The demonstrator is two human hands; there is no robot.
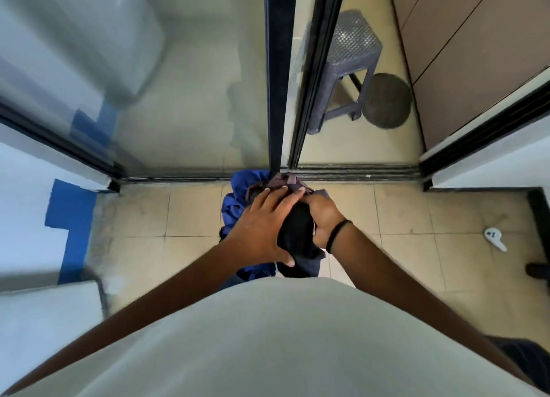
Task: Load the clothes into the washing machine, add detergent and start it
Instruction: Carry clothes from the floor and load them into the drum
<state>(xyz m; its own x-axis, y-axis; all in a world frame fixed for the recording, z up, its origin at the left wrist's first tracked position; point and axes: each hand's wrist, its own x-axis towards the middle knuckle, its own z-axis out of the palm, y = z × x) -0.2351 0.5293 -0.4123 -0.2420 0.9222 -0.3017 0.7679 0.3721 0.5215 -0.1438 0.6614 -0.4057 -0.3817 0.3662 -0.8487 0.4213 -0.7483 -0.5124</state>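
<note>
Left hand (262, 218) spread flat (fingers straight), right hand (323, 218) curled, both arms extended.

Soft, even daylight fills the scene, brightest on the pale tiled floor (416, 218) and the white walls at the sides. Shadows are faint and diffuse. The glass sliding door panel (178, 99) carries a hazy sheen and pale reflections, so the large white appliance (74, 39) behind it looks smeared and out of focus. The wide lens bends the black door frames (279, 69) outward towards the corners. The light shirt at the bottom edge is soft and blurred; the middle is sharpest.
</note>
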